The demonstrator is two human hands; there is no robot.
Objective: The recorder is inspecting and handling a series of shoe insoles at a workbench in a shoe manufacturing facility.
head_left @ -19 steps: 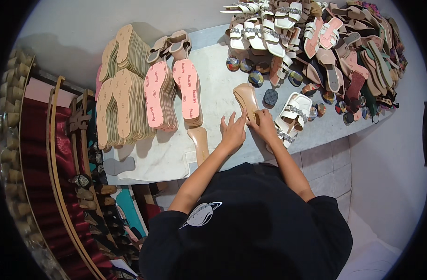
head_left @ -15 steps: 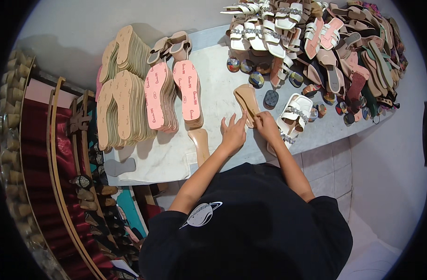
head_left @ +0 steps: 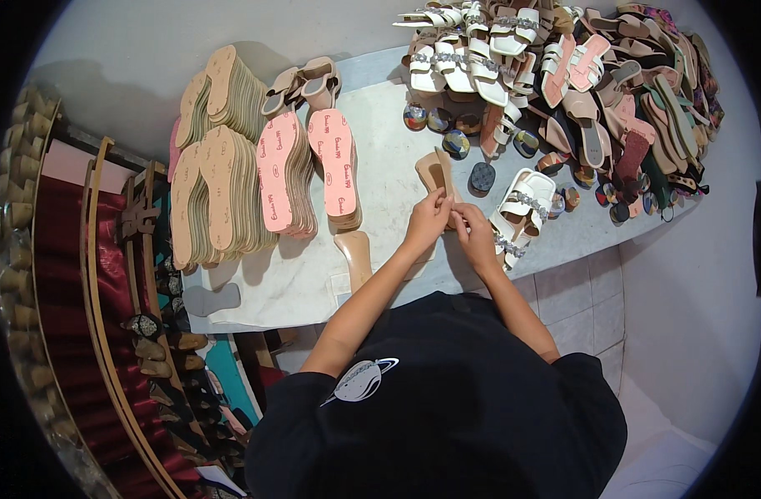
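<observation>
Right hand (head_left: 475,236): fingertips are closing together on the near right edge of a tan shoe sole (head_left: 433,172). Left hand (head_left: 429,219): fingers are curling over the same sole from its left side, nearly meeting the right fingertips; whether they are pinching it cannot be told, as the hand is hiding the contact.

Sole: lying on the marble-look table (head_left: 390,158) before the person, its far end pointing away, its near end disappearing under the hands.

Just right of it: one dark heel block (head_left: 482,178) is standing apart. Beside the right hand, white sandals (head_left: 526,204) with studded straps are lying.

Left of the hands: a second tan sole (head_left: 356,254) is lying near the table's front edge. Beyond it, two stacks of pink insoles (head_left: 280,166) are rising, with taller groups of beige insoles (head_left: 230,183) standing further left. One grey flat piece (head_left: 212,299) is occupying the near left corner.

Far right: a heap of assorted sandals (head_left: 597,91) is covering the table; several multicoloured round pieces (head_left: 456,144) are lining its near side.
</observation>
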